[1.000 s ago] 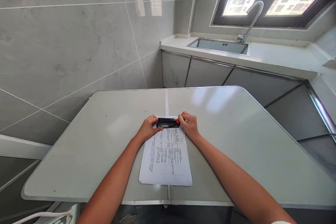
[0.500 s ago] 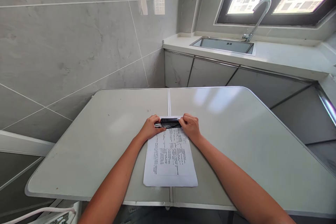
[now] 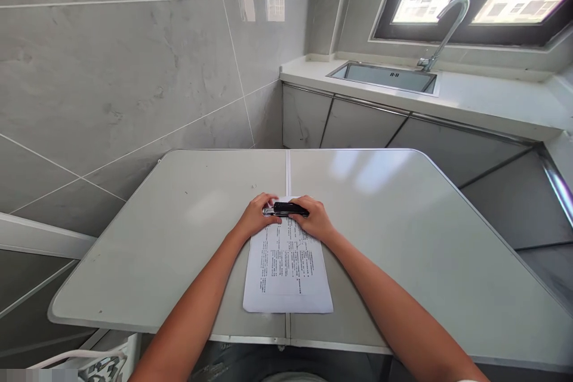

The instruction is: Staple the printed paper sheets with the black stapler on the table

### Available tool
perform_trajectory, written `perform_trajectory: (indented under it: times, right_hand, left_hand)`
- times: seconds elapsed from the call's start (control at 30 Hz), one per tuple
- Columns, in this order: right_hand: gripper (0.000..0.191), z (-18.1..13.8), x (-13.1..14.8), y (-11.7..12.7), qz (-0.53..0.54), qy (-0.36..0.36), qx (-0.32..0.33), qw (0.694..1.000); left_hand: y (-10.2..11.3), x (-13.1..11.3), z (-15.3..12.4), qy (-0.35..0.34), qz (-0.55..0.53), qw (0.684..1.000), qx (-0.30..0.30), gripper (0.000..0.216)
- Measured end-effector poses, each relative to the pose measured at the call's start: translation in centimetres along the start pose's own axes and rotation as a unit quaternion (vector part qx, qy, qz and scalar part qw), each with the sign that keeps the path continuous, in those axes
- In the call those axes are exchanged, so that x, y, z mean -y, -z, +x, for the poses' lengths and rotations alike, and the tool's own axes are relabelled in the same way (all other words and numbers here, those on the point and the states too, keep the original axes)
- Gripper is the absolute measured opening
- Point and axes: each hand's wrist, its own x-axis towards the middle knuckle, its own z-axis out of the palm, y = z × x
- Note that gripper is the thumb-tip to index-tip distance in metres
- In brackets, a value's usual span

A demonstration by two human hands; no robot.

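Note:
A black stapler [image 3: 282, 209] with a silver left end lies sideways over the top of a printed sheet of paper [image 3: 289, 286]. My right hand [image 3: 311, 216] grips the stapler's black right part, fingers on its far side and thumb on the near side. Around the silver end curls my left hand [image 3: 259, 215], its thumb by the near edge and its fingertips by the far edge. The left palm hides part of the paper's upper left edge.
The paper lies on a pale folding table [image 3: 380, 239] with a seam down its middle. Beyond stand a counter with a sink [image 3: 385, 76] and a tap [image 3: 450, 30] under a window. A grey tiled wall [image 3: 111, 83] rises at the left.
My right hand has moved left from the stapler's right end and now wraps further over its body. The stapler's upper and lower parts look closer together. My left hand stays at the silver end.

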Motion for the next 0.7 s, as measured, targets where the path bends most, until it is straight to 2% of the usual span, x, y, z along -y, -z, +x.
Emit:
perform_trajectory:
  times: [0.07,0.1,0.17,0.2,0.23,0.3,0.37,0.43,0.57,0.63,0.7]
  right_hand:
    - [0.024,-0.2,0.6,0.2,0.011,-0.009,-0.045,0.999]
    - [0.023,-0.4,1.0,0.3,0.004,-0.014,-0.076,0.997]
    - [0.022,-1.0,1.7,0.4,-0.031,-0.011,-0.139,0.990]
    - [0.024,-1.3,2.0,0.4,-0.054,0.005,-0.154,0.987]
    - [0.027,-1.7,2.2,0.4,-0.077,0.032,-0.154,0.985]
    - [0.033,-2.2,2.5,0.3,-0.117,0.099,-0.099,0.983]
    - [0.036,-2.5,2.6,0.3,-0.139,0.153,-0.019,0.978]
    - [0.036,-2.4,2.7,0.3,-0.147,0.183,0.031,0.972]
    - [0.035,-2.1,2.6,0.1,-0.150,0.194,0.048,0.968]
    - [0.035,-2.1,2.5,-0.2,-0.150,0.169,0.002,0.974]
    - [0.036,-2.1,2.5,-0.3,-0.140,0.134,-0.080,0.978]
  left_hand:
    - [-0.1,-0.5,-0.3,-0.006,-0.054,0.997,-0.058,0.099]
    - [-0.2,-0.9,-0.4,-0.007,-0.097,0.990,-0.101,0.103]
    - [-0.6,-1.7,-0.5,0.008,-0.225,0.960,-0.165,0.081]
    - [-0.8,-2.1,-0.5,0.026,-0.304,0.936,-0.173,0.069]
    - [-1.0,-2.4,-0.5,0.048,-0.384,0.908,-0.162,0.063]
    - [-1.3,-2.8,-0.3,0.102,-0.508,0.850,-0.098,0.061]
    - [-1.3,-2.8,-0.1,0.155,-0.571,0.806,-0.025,0.058]
    - [-1.1,-2.5,-0.1,0.189,-0.596,0.780,0.012,0.049]
    - [-1.0,-1.2,0.1,0.195,-0.614,0.764,-0.021,0.037]
    - [-1.1,-0.5,0.3,0.199,-0.616,0.760,-0.058,0.030]
    - [-1.1,0.0,0.5,0.201,-0.614,0.755,-0.108,0.020]
